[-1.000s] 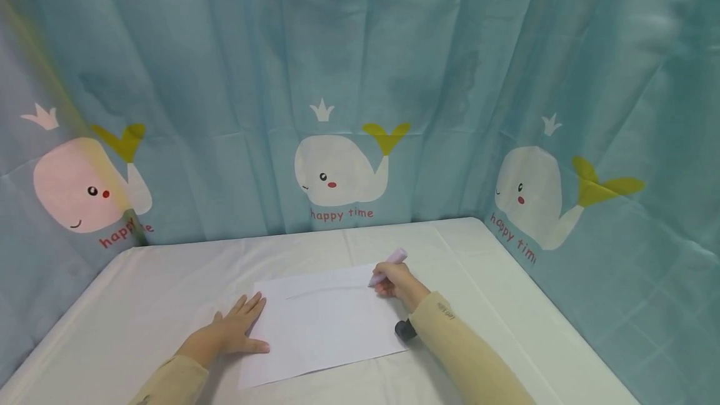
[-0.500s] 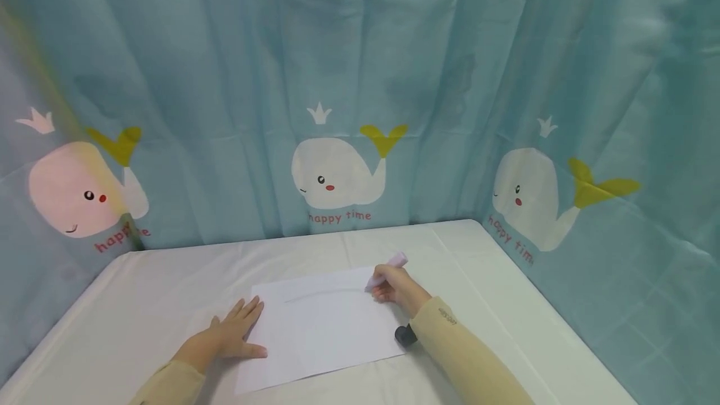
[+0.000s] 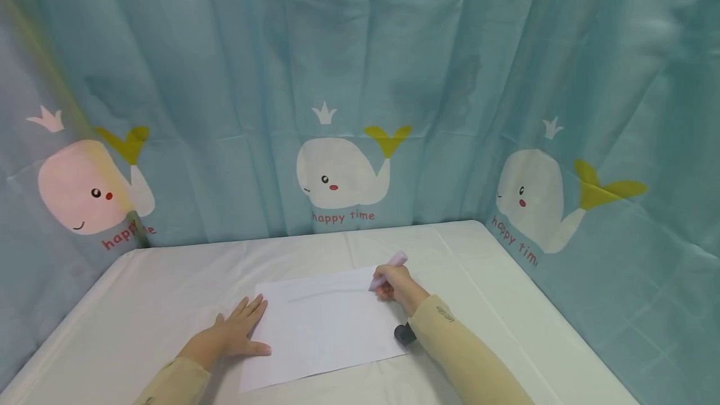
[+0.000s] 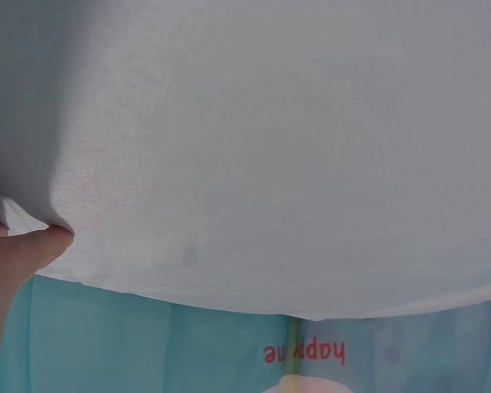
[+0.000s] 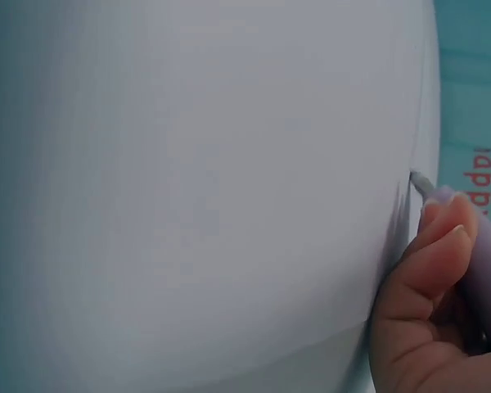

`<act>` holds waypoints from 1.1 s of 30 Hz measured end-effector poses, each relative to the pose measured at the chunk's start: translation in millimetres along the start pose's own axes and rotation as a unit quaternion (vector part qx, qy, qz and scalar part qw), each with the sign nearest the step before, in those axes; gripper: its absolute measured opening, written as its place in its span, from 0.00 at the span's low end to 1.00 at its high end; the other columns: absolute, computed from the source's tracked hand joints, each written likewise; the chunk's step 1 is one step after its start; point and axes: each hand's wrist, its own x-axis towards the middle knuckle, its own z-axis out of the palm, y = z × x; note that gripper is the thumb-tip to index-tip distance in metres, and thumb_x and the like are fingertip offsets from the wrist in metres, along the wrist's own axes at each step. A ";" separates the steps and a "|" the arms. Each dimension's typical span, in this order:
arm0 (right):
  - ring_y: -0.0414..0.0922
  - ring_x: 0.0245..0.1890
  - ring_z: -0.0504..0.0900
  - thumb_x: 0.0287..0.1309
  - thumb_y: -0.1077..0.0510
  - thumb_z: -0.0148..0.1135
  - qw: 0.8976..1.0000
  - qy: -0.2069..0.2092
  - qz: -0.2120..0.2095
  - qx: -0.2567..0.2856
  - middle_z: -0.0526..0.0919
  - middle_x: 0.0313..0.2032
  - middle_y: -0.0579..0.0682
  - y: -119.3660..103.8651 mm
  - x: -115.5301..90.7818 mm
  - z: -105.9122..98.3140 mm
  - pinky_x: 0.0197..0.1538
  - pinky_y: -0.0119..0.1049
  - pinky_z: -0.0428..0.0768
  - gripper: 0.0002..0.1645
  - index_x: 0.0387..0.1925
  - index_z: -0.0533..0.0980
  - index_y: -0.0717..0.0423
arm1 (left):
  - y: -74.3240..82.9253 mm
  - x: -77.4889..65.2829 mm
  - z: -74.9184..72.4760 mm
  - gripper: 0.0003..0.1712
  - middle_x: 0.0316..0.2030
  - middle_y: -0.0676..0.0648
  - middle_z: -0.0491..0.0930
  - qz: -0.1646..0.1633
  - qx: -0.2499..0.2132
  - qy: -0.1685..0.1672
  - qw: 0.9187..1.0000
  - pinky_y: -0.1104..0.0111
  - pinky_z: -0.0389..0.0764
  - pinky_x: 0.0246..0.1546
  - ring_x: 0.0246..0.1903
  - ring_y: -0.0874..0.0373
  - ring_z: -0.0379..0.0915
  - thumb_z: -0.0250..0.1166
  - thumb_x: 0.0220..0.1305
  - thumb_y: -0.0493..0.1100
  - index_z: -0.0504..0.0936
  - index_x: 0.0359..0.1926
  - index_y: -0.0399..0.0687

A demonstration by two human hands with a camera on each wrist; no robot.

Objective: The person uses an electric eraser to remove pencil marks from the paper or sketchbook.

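Note:
A white sheet of paper (image 3: 326, 336) lies on the cloth-covered table, with a faint thin line (image 3: 326, 295) curving across its upper part. My left hand (image 3: 233, 333) rests at the paper's left edge with fingers spread; the left wrist view catches only part of that hand (image 4: 16, 262). My right hand (image 3: 397, 283) grips a light purple marker (image 3: 399, 259) near the upper right of the sheet. In the right wrist view, fingers and thumb close round the marker (image 5: 484, 278), whose grey tip (image 5: 419, 178) is at the paper, at the end of the line.
A small black object (image 3: 403, 334) shows beside the right sleeve, over the paper's right edge; its kind is unclear. White cloth (image 3: 315, 249) covers the table. Blue curtains (image 3: 225, 111) printed with whales enclose the back and sides.
The head view sways slightly. Both hands, the marker and the paper keep nearly the same places, and the line looks much the same.

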 end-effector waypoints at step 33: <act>0.39 0.11 0.72 0.48 0.64 0.57 1.000 -0.023 0.004 -0.008 0.76 0.16 0.53 -4.1 5.2 -2.6 0.17 0.25 0.72 0.05 0.28 0.74 0.64 | -3.8 6.0 3.4 0.65 0.72 0.30 0.45 -0.001 0.010 0.000 1.000 0.24 0.36 0.55 0.70 0.27 0.34 0.71 0.47 0.68 0.54 0.71 0.30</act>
